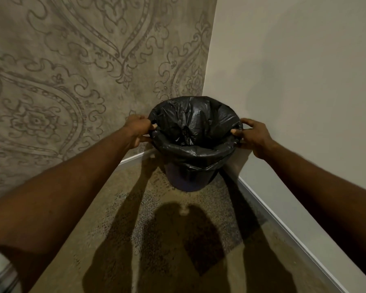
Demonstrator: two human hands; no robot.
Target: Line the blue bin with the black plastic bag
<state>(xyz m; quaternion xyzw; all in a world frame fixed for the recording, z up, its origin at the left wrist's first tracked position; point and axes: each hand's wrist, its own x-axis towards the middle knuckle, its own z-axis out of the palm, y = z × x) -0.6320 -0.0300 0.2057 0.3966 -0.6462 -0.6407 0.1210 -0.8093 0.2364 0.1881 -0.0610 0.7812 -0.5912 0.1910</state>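
Both hands are closed on the rim of one black plastic bag (193,132), one at each side. The left hand (138,129) pinches the bag's edge at the left side of the rim, thumb on top and fingers curled underneath against the outside. The right hand (254,136) does the same at the right side, thumb pressed on the folded edge and fingers wrapped round behind it. Neither hand is open; each grips a fold of the plastic.

There is one blue bin (185,180), standing upright on the carpet (118,240) in the corner of the room. The bag sits inside it with its mouth spread wide, and the top edge is turned over the rim all the way round, so that only the lower part of the bin shows below the plastic. The inside of the bag is crumpled and sags down into the bin.

A patterned wall (72,70) stands to the left of the bin and a plain wall (294,70) to the right; the bin is near both, in the angle between them. A white skirting board (283,227) runs along the foot of the plain wall. Two bare forearms reach in from the bottom corners, and their shadows fall on the carpet in front of the bin.
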